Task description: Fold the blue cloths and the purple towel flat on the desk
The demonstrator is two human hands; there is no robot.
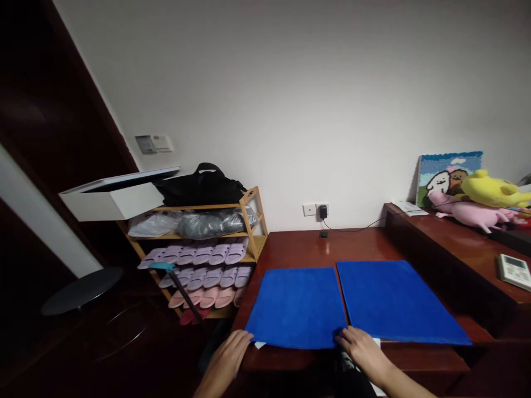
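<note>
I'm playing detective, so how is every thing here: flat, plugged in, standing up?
Left blue cloth: spread flat, left hand and right hand at its near corners
Right blue cloth: spread flat
Black plug: plugged in
Picture: propped upright
Yellow plush toy: lying down
Pink plush toy: lying down
Black bag: handle up
Purple slippers: lined up in rows
White device: face up, screen unreadable

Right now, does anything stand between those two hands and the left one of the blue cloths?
Nothing visible does. The left hand and the right hand are at the near corners of the left blue cloth. The right blue cloth lies close beside it, not over it.
</note>
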